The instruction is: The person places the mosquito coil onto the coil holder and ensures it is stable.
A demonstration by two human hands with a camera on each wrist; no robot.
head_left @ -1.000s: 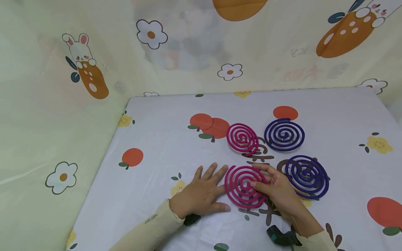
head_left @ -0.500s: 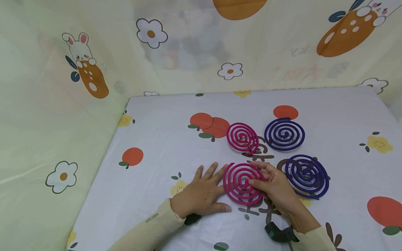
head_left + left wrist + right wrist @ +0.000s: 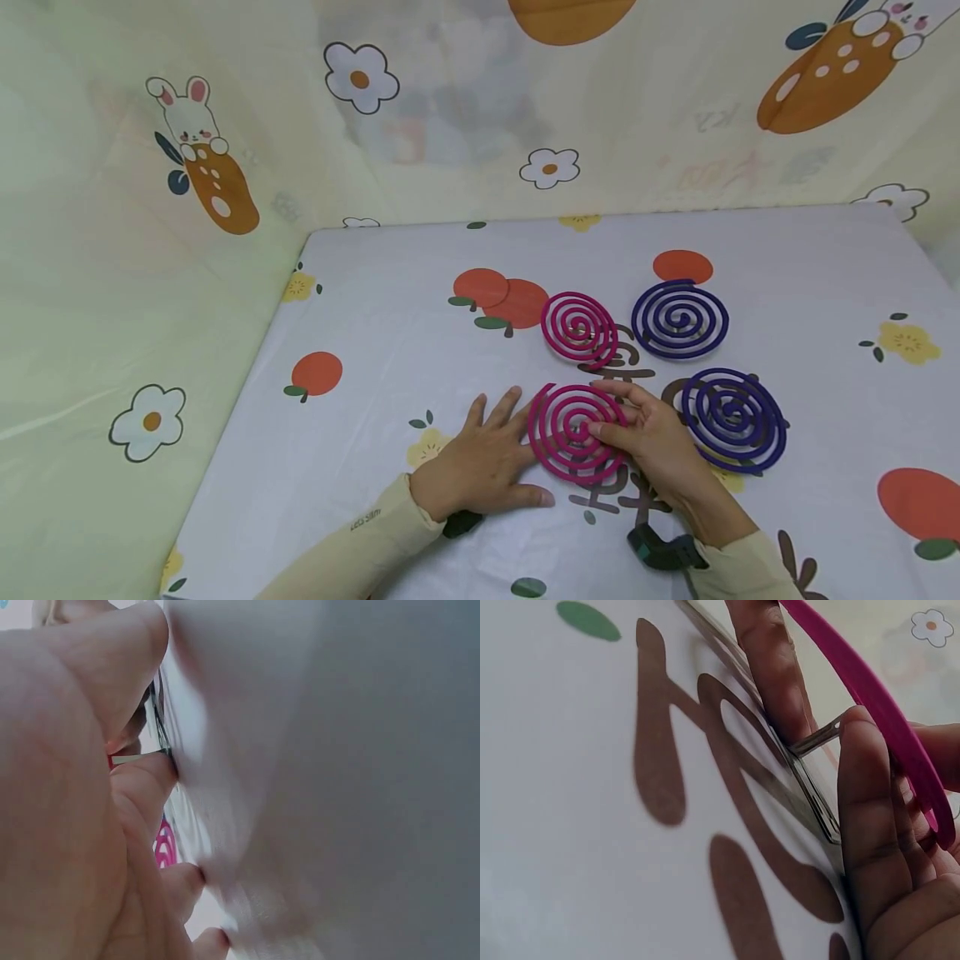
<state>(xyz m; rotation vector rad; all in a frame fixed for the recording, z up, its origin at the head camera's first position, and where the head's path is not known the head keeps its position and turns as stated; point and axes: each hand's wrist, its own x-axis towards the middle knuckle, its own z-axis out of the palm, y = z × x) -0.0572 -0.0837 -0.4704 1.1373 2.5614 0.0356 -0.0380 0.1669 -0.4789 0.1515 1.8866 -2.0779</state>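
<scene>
My right hand pinches a pink mosquito coil near its centre, thumb on top. In the right wrist view, the coil is tilted beside a thin metal stand, whose slotted upright rises from a flat base. A fingertip of the right hand meets the top of that upright; whether the coil touches it I cannot tell. My left hand lies palm down with fingers spread, its index finger reaching under the coil. In the right wrist view, the left finger presses at the stand's base.
Behind the held coil lies another pink mosquito coil. Two dark blue mosquito coils, one at the back and one nearer, lie to the right. A printed cloth covers the table, with patterned curtains at the back and left.
The right hand has moved the pink mosquito coil slightly left and away from me. My left hand has stayed nearly still, and the other coils have not moved.
</scene>
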